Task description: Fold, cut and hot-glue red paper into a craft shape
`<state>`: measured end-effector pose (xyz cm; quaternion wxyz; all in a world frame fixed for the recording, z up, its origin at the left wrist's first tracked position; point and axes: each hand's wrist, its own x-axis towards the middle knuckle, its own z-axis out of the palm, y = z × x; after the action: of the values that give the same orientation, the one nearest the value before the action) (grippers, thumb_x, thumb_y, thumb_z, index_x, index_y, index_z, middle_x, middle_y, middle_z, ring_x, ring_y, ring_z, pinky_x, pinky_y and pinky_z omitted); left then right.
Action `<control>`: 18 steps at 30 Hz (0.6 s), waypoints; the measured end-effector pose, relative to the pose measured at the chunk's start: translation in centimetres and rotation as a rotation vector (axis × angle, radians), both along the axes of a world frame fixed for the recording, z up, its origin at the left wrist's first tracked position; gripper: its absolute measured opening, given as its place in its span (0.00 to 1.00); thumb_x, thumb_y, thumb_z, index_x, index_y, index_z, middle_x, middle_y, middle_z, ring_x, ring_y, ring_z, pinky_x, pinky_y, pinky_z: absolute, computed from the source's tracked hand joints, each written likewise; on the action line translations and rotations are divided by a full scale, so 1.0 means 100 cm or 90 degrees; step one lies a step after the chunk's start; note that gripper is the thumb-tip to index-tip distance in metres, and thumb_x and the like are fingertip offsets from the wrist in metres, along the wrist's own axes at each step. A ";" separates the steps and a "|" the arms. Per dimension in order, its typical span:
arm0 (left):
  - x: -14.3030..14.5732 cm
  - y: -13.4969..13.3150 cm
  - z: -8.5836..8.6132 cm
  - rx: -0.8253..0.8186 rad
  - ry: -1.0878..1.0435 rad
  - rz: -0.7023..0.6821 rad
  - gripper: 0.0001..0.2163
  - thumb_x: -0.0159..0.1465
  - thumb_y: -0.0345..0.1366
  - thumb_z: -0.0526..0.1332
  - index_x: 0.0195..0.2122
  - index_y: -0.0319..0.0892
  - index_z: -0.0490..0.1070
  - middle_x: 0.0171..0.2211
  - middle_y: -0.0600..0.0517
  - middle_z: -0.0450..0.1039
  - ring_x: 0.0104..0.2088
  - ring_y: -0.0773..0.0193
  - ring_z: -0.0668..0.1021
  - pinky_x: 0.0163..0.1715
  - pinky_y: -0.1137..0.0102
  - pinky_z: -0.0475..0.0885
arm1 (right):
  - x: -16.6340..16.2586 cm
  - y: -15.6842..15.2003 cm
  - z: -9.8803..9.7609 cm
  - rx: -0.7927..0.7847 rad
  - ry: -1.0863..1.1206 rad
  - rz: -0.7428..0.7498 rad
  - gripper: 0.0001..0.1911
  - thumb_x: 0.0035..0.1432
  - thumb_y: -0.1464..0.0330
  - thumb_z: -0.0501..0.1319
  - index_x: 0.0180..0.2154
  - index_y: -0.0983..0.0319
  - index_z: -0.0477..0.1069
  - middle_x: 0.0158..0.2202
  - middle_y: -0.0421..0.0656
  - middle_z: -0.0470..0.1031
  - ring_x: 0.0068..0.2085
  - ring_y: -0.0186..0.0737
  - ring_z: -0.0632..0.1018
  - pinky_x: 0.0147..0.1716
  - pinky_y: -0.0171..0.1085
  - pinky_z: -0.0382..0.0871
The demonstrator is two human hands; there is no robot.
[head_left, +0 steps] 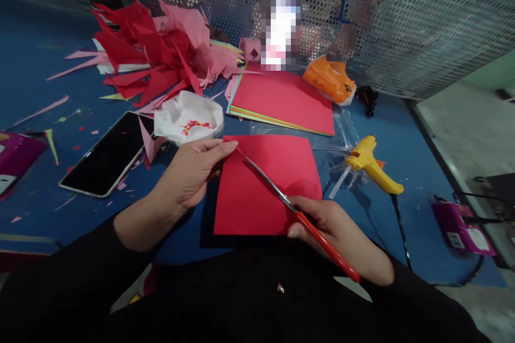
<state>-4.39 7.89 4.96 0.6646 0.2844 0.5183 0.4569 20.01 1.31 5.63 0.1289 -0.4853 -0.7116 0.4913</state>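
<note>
A red paper sheet (277, 177) lies above the blue table's near edge. My left hand (193, 171) pinches its upper left corner, fingers closed on the paper. My right hand (341, 236) grips red-handled scissors (298, 214) whose closed metal blades lie diagonally across the sheet, tip pointing toward the pinched corner. Both arms wear black sleeves.
A stack of coloured paper (281, 99) lies behind the sheet. A heap of red and pink scraps (153, 48) sits at back left, with a white bowl (189, 118) and a phone (107, 153) nearer. A yellow glue gun (372, 163) lies to the right. Wire mesh (402, 21) closes the back.
</note>
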 end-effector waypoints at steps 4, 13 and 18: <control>0.000 0.000 0.000 -0.001 0.006 -0.004 0.05 0.54 0.34 0.71 0.25 0.41 0.79 0.24 0.53 0.78 0.23 0.71 0.75 0.22 0.79 0.71 | 0.000 -0.002 0.001 0.041 -0.031 0.012 0.26 0.62 0.45 0.57 0.39 0.62 0.71 0.26 0.37 0.68 0.25 0.32 0.64 0.25 0.33 0.58; -0.001 -0.001 -0.003 0.005 0.006 -0.008 0.05 0.54 0.35 0.72 0.25 0.41 0.78 0.24 0.54 0.77 0.23 0.71 0.75 0.22 0.78 0.68 | 0.000 -0.002 0.008 0.074 -0.080 0.027 0.29 0.60 0.41 0.56 0.39 0.62 0.70 0.26 0.37 0.70 0.25 0.33 0.65 0.25 0.34 0.58; 0.000 -0.002 -0.001 0.012 -0.002 -0.019 0.06 0.55 0.34 0.70 0.23 0.41 0.77 0.23 0.55 0.77 0.22 0.71 0.74 0.21 0.78 0.68 | 0.001 -0.003 0.009 0.079 -0.085 0.020 0.29 0.59 0.41 0.57 0.39 0.61 0.71 0.27 0.38 0.72 0.26 0.34 0.67 0.26 0.34 0.59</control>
<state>-4.35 7.71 4.83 0.6697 0.2974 0.5085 0.4523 20.10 0.98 6.48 0.1032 -0.4970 -0.7554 0.4144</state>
